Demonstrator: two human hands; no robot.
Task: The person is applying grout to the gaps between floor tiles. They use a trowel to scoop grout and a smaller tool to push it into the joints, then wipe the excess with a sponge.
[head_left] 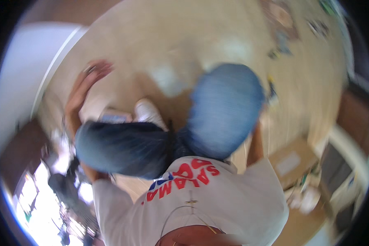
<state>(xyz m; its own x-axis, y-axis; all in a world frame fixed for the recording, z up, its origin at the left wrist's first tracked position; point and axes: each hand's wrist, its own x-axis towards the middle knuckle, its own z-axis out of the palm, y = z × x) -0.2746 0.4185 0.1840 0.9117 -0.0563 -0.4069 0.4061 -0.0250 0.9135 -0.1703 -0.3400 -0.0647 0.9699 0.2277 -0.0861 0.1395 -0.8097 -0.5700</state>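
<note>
My left hand (97,69) is held out over the wooden floor (143,49), beyond my bent left knee. Its fingers are blurred but look stretched out, and I see nothing held in them. A small dark band shows near the knuckles. My right arm (255,143) reaches down past my raised right knee (229,98), which hides most of my right hand (263,110). Closest to that hand lies a small yellow, black and pale item (272,94), too blurred to name. Beside my white shoe (148,112) sits a low box with a bluish top (115,117).
A cardboard box (293,160) with a pale label stands at the right, with crumpled white material (308,199) near it. Several blurred objects, including a grey piece (283,43), lie at the far right. A white wall panel (41,57) rises on the left, above dark clutter (65,188).
</note>
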